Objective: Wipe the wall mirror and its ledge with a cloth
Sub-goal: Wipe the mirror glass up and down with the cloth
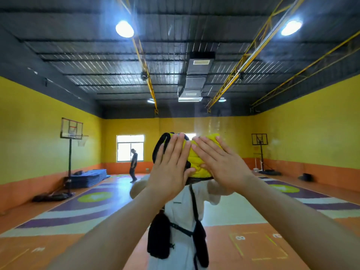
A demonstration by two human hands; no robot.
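The wall mirror [224,125] fills the whole view and reflects a sports hall and my own body in a white shirt. A folded yellow cloth [196,162] lies flat against the glass at head height. My left hand [171,162] presses on the cloth's left part with straight fingers pointing up. Beside it, my right hand [220,162] presses on the right part, its fingers straight too. Both arms reach up from the bottom of the view. No ledge is in sight.
In the reflection a person [133,165] stands by a window at the far wall. A basketball hoop [71,131] with blue mats [88,177] is at the left; another hoop [259,140] is at the right. Faint streaks mark the glass above the cloth.
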